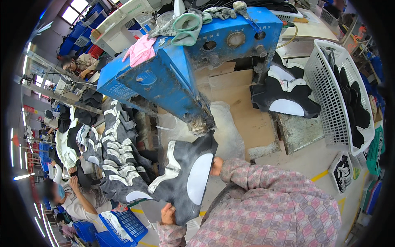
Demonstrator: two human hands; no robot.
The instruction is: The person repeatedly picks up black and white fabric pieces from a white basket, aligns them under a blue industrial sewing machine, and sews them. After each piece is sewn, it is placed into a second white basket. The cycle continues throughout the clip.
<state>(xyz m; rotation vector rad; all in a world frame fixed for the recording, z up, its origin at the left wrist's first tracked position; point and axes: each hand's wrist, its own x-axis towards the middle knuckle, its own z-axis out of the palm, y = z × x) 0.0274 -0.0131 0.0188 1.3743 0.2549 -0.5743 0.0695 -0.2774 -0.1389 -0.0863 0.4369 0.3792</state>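
Patterned sleeve (271,206) above concrete floor (304,158), crowded workshop.

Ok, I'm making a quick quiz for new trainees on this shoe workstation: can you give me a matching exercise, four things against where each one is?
Things:
1. black and white shoe upper piece
2. pink glove
3. white plastic basket
4. stack of cut shoe pieces

Places:
A. draped on top of the blue machine
B. piled to the left of the machine
C. held in both hands, left hand at its lower edge, right hand at its right side
D. tilted at the right, with dark pieces inside

Pairs: 1-C, 2-A, 3-D, 4-B
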